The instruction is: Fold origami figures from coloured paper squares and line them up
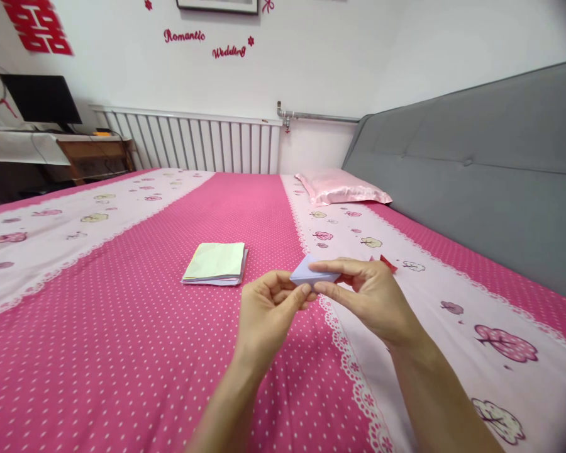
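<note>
Both my hands hold a small folded piece of pale lilac paper [306, 270] above the bed. My left hand [268, 311] pinches its near edge between thumb and fingers. My right hand [368, 296] grips it from the right, with the index finger laid along the top edge. A stack of coloured paper sheets [216, 263], pale green on top, lies on the pink dotted bedspread [122, 327] to the left of my hands. A small red folded paper piece [387, 262] lies just beyond my right hand, partly hidden by it.
A pink satin pillow [340, 187] lies at the head of the bed. A grey padded headboard [481, 170] runs along the right. A white radiator [193, 143] stands at the far wall, a desk with a monitor [42, 100] at the far left.
</note>
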Demonstrator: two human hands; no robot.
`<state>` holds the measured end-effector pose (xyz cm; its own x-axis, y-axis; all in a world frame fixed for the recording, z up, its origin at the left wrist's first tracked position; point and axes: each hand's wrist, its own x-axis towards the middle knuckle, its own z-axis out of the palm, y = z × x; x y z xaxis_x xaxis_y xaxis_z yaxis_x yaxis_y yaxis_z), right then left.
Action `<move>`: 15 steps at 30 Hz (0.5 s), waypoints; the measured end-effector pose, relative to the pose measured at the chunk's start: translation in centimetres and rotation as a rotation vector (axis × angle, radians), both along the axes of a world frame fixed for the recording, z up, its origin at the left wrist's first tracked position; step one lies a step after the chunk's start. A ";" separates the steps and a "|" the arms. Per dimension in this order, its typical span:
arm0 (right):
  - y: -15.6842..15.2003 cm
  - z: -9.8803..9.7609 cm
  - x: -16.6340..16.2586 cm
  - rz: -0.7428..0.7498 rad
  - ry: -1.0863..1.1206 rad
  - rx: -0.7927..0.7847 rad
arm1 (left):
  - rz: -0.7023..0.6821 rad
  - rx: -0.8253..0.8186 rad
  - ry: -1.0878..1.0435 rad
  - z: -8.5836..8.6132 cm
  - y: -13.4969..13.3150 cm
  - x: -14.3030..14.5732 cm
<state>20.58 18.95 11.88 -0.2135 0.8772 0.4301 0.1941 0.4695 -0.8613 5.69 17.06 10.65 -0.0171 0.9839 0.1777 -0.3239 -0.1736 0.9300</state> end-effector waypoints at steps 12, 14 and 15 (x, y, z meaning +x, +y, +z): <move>-0.2 0.4 0.1 0.053 -0.015 -0.025 | 0.079 0.110 -0.006 0.0 -0.2 0.2; -0.2 0.4 0.1 0.066 -0.009 -0.047 | 0.069 0.141 0.000 0.0 -0.2 0.2; -0.2 0.4 0.1 0.076 -0.004 -0.058 | 0.063 0.162 0.016 0.0 -0.3 0.2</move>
